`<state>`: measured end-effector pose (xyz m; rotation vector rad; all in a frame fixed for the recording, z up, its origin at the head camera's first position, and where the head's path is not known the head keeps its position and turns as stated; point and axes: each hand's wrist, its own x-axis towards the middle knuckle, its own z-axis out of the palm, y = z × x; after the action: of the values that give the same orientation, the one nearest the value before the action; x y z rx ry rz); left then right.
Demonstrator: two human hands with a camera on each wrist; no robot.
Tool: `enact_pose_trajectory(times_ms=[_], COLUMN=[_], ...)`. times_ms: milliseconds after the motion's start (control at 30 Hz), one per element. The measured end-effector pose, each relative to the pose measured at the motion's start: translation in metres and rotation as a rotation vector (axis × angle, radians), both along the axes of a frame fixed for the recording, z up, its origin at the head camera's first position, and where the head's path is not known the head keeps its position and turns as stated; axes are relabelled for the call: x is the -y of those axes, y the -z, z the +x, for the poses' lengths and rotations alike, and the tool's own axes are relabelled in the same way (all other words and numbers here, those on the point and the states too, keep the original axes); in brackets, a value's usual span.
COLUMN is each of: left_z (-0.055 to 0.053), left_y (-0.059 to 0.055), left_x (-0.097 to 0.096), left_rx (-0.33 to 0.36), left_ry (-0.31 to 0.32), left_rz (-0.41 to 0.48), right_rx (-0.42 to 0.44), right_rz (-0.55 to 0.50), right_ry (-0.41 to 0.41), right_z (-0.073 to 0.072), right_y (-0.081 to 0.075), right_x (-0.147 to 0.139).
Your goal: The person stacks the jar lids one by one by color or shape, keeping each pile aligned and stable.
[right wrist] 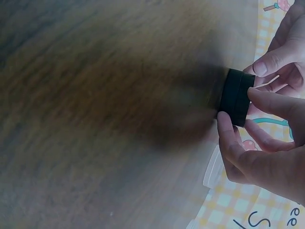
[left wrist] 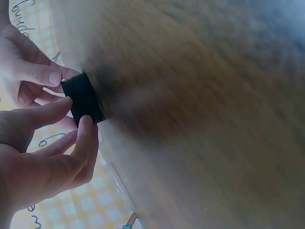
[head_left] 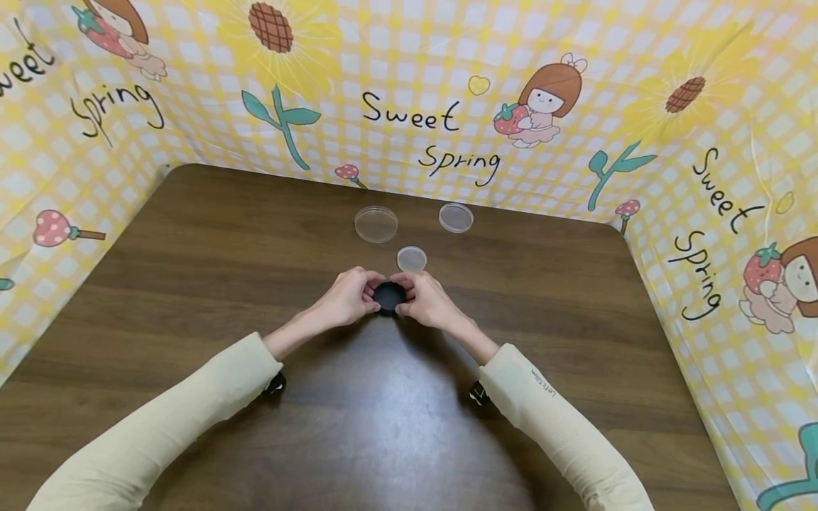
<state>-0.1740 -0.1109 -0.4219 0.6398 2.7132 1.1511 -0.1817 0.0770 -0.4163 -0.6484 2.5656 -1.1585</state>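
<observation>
A short, round black container [head_left: 389, 298] is between both hands at the middle of the table. In the right wrist view a thin seam runs around the side of the black container [right wrist: 236, 97]. My left hand [head_left: 353, 295] grips its left side, thumb towards me and fingers around the far side. From the right, my right hand [head_left: 427, 301] holds the opposite side in the same way. The left wrist view has the container [left wrist: 83, 99] with its base at or just above the tabletop; contact is hard to tell.
Just beyond the hands lies a small clear round dish [head_left: 412, 259]. Farther back are a large clear petri dish [head_left: 375, 224] on the left and a medium one [head_left: 456, 218] on the right. A yellow checked cloth [head_left: 409, 64] walls the wooden table [head_left: 211, 234] at the back and sides.
</observation>
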Motion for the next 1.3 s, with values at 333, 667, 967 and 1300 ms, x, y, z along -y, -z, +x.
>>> enact_pose_trajectory(times_ms=[333,667,967,1300], left_z=[-0.003,-0.011,-0.030,-0.063], left_y=[0.006,0.007,0.007,0.001], left_x=[0.007,0.017,0.032,0.043], left_rx=[0.026,-0.017,-0.019,0.052], left_ry=[0.030,0.025,-0.037,-0.116], left_rz=[0.004,0.001,-0.029,-0.040], right_rx=[0.011,-0.026,-0.080,-0.072], right_rz=[0.015,0.018,0.003,-0.033], right_ry=[0.026,0.051,0.075,0.124], right_z=[0.002,-0.007,-0.024,-0.047], right_y=[0.000,-0.004,-0.008,-0.008], right_x=[0.000,-0.001,0.000,0.005])
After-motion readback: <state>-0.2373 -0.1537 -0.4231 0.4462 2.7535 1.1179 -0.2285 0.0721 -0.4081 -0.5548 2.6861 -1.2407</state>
